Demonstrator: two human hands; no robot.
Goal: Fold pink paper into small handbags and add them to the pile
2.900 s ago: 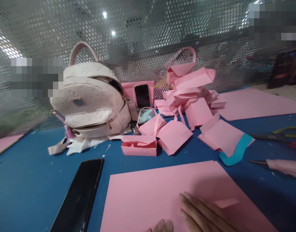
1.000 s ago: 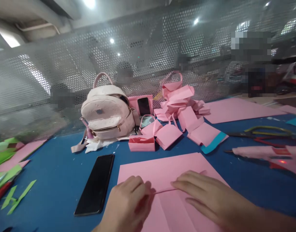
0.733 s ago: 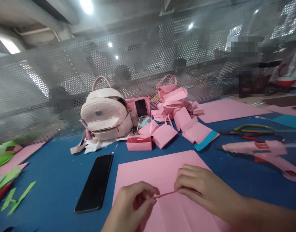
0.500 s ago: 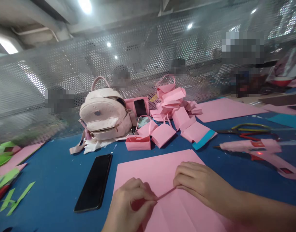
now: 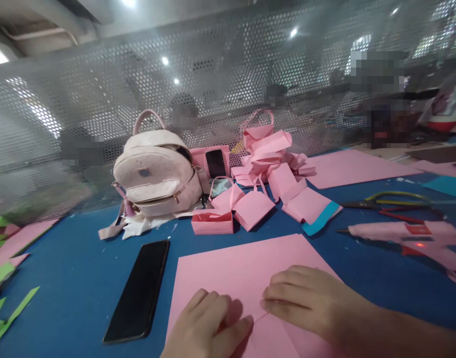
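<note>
Plainly, a pink sheet (image 5: 216, 278) lay at 6 o'clock in the view, on the blue tabletop (image 5: 75, 278), with both hands on it. The left hand (image 5: 207, 325) had its fingers curled and its thumb stretched to a folded edge of the paper; whether it pinched that edge could not be told. Towards 2 to 3 o'clock from it, the right hand (image 5: 312, 301) rested over the same fold, fingers close together, thumb hidden, so its grip could not be told either. Taken from the sheet, a black phone (image 5: 138, 293) lay at 9 o'clock, a pink box (image 5: 212, 225) near 11, the pale backpack (image 5: 159, 171) beyond it, and a pink glue gun (image 5: 388, 232) between 2 and 3, its light red.
</note>
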